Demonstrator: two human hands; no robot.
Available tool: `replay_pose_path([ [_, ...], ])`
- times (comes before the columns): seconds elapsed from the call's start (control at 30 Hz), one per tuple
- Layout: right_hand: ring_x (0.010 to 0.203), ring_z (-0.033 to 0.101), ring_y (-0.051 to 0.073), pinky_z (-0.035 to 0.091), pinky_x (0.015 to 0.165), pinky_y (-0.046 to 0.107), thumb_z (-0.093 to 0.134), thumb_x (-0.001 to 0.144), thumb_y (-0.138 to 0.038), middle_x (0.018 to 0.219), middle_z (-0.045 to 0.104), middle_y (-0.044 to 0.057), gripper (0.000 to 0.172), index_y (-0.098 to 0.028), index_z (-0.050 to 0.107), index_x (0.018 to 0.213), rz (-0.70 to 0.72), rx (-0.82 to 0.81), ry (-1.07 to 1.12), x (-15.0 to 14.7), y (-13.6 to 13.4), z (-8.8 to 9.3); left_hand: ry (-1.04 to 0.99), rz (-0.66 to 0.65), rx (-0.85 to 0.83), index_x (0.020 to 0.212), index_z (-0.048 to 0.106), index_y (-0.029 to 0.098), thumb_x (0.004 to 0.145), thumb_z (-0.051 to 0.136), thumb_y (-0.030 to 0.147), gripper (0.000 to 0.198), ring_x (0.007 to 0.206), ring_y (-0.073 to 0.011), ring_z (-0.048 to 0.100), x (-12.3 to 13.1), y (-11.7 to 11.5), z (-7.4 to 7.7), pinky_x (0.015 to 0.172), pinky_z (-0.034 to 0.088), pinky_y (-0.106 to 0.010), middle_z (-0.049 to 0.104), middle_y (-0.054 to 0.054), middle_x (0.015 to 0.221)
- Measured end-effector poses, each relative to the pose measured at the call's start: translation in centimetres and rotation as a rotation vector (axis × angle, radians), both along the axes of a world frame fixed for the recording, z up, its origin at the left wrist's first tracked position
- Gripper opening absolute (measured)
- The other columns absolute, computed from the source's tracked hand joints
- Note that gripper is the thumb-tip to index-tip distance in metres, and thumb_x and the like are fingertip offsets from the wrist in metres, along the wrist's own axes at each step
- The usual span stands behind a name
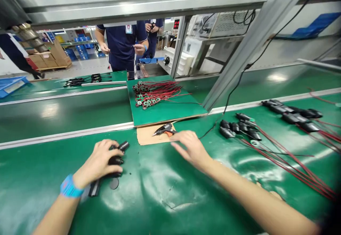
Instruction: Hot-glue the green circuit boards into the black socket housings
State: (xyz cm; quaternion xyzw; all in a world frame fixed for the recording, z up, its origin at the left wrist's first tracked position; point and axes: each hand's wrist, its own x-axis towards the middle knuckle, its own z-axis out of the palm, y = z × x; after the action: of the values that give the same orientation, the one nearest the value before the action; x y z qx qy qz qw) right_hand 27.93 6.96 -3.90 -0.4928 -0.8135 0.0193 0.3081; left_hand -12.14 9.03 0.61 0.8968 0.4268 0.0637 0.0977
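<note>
My left hand [99,162], with a blue wristband, is closed over a cluster of black cylindrical parts [119,149] lying on the green mat [160,192]. My right hand [190,149] lies flat and open on the mat, its fingertips close to a black and orange glue gun [164,129] resting on a piece of cardboard [149,137]. A small black disc [114,183] lies just below my left hand.
A green board [170,110] holds a bundle of red-wired parts [151,94]. More black parts with red and black wires [239,126] lie to the right. A slanted metal post [247,46] rises at right. A person in dark blue [121,43] stands across the belt.
</note>
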Motion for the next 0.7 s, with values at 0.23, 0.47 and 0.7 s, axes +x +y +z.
replay_pose_path([
  [0.23,0.106,0.064,0.024,0.046,0.100,0.045,0.060,0.098,-0.034,0.109,0.071,0.010,0.023,-0.015,0.069,0.108,-0.311,-0.080,-0.082,3.6,17.5,2.4,0.227,0.239,0.321,0.134,0.066,0.028,0.083,0.077,0.049,0.055,0.113,-0.0327,0.064,0.4,-4.9,-2.5,0.092,0.044,-0.045,0.071,-0.011,0.123],
  [0.47,0.105,0.066,0.020,0.055,0.094,0.043,0.060,0.100,-0.036,0.118,0.067,0.008,0.030,-0.016,0.063,0.122,-0.319,-0.177,-0.095,1.3,21.5,1.5,0.320,0.265,0.278,0.139,0.062,0.021,0.095,0.061,0.027,0.044,0.123,-0.0366,0.062,5.7,-0.4,-4.0,0.102,0.044,-0.054,0.074,-0.014,0.124],
  [0.7,0.100,0.068,0.020,0.055,0.094,0.044,0.060,0.099,-0.041,0.111,0.069,0.007,0.034,-0.017,0.064,0.123,-0.276,-0.350,-0.143,0.5,21.2,4.2,0.313,0.223,0.058,0.121,0.070,0.020,0.091,0.056,0.008,0.035,0.095,-0.0301,0.070,9.1,-1.0,-2.9,0.087,0.056,-0.049,0.074,-0.011,0.106],
])
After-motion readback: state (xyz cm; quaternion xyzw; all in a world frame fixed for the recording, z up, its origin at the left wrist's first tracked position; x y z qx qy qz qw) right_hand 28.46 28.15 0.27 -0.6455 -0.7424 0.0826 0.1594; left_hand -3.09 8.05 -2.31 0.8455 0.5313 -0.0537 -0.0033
